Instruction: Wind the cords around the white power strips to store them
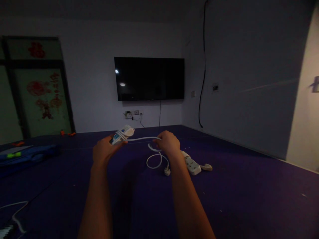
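My left hand [104, 151] is closed around a white power strip [122, 134] that has its own cord wound over it. From the strip a white cord [143, 138] runs right to my right hand [168, 142], which pinches it. Below that hand the cord hangs in a loop [154, 162] and ends in a plug [166, 171] near the floor. A second white power strip [191, 164] lies on the purple floor just right of my right forearm.
A dark television [149, 78] hangs on the far wall above a wall socket [133, 114]. A black cable [203, 66] hangs down the right wall. A blue object [27, 154] lies at the left, and another white cord [15, 212] at the bottom left.
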{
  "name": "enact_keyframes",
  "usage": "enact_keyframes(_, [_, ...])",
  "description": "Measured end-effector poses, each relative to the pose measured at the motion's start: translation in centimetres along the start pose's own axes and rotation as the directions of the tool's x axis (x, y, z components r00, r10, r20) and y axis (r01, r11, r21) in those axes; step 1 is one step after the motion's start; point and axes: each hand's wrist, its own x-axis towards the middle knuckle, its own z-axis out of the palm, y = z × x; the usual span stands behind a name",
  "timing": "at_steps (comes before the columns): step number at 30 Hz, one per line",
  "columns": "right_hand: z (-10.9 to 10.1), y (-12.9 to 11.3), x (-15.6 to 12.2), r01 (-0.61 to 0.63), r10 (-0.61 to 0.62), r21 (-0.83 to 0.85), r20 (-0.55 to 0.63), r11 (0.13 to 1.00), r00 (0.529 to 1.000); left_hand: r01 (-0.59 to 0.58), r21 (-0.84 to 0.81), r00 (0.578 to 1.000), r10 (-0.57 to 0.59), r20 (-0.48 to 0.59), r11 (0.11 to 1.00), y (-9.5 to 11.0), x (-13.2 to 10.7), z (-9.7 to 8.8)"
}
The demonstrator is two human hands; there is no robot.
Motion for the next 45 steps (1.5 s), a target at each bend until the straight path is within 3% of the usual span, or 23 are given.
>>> enact_keyframes(4, [0.5, 0.6, 0.6, -0.073, 0.105, 0.151, -0.213, 0.986, 0.971, -0.149, -0.069, 0.973, 0.159, 0.17, 0.986, 1.5, -0.1, 1.5])
enact_keyframes(8, [1.0, 1.3, 0.8, -0.006, 0.1, 0.231, -0.394, 0.973, 0.914, -0.231, -0.066, 0.906, 0.24, 0.349, 0.971, 4.2, -0.7, 3.0])
enact_keyframes(13, [0.8, 3.3, 1.3, 0.06, 0.085, 0.258, -0.516, 0.964, 0.852, -0.326, -0.048, 0.84, 0.313, 0.444, 0.944, 7.4, -1.9, 3.0])
enact_keyframes(16, [0.4, 5.1, 2.0, 0.131, 0.054, 0.305, -0.53, 0.943, 0.846, -0.347, -0.052, 0.8, 0.324, 0.505, 0.937, 8.5, -3.0, 1.3])
enact_keyframes(19, [0.3, 6.4, 2.7, 0.226, 0.012, 0.393, -0.518, 0.891, 0.855, -0.386, -0.109, 0.729, 0.375, 0.573, 0.916, 9.2, -4.2, -0.9])
enact_keyframes(24, [0.6, 5.7, 3.0, 0.245, -0.072, 0.54, -0.322, 0.805, 0.944, -0.403, -0.212, 0.512, 0.411, 0.754, 0.89, 10.3, -6.1, -3.4])
enact_keyframes(26, [0.8, 5.1, 2.8, 0.249, -0.124, 0.574, -0.249, 0.78, 0.961, -0.407, -0.243, 0.474, 0.431, 0.768, 0.881, 10.6, -6.5, -4.0])
enact_keyframes(34, [3.0, 3.8, 2.8, 0.172, -0.195, 0.659, -0.039, 0.732, 0.98, -0.422, -0.411, 0.447, 0.58, 0.681, 0.808, 10.5, -7.2, -5.5])
enact_keyframes(39, [4.6, 3.1, 2.3, 0.094, -0.182, 0.636, 0.074, 0.766, 0.981, -0.457, -0.437, 0.512, 0.631, 0.583, 0.775, 10.0, -6.9, -6.0])
enact_keyframes(42, [4.8, 3.1, -0.1, 0.164, -0.206, 0.637, -0.008, 0.754, 0.979, -0.457, -0.453, 0.563, 0.643, 0.519, 0.766, 9.6, -6.5, -6.1])
enact_keyframes(44, [4.8, 3.3, -2.0, 0.324, -0.274, 0.653, -0.182, 0.684, 0.944, -0.453, -0.482, 0.579, 0.659, 0.481, 0.75, 9.4, -6.2, -5.9])
enact_keyframes(45, [4.8, 3.4, -2.6, 0.369, -0.33, 0.635, -0.185, 0.678, 0.926, -0.452, -0.494, 0.591, 0.664, 0.457, 0.743, 9.3, -6.0, -5.8])
